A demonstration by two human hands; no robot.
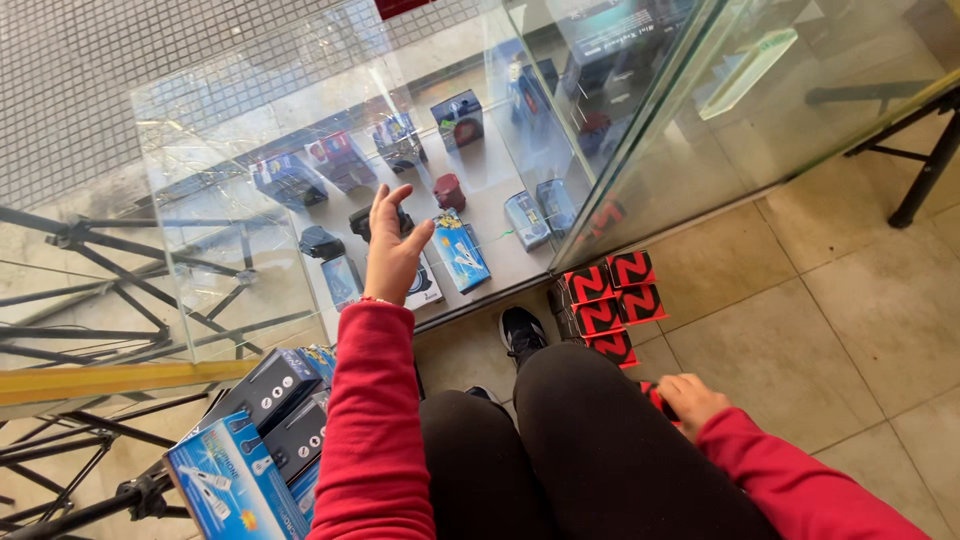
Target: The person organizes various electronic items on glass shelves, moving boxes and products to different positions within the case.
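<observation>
Glass display case (300, 120) holds small boxed gadgets; blue box (461, 252) at 3 o'clock of my left hand (392, 250), fingers spread wide, holding nothing. Right hand (690, 400) closed on a red-black box (652, 395); stack of the same boxes (610, 300) at 11 o'clock of it.

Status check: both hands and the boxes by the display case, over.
Left hand open, reaching into the glass case above a white box. Right hand low, gripping a red-and-black box. Matching stack on floor, nothing blocking.
</observation>
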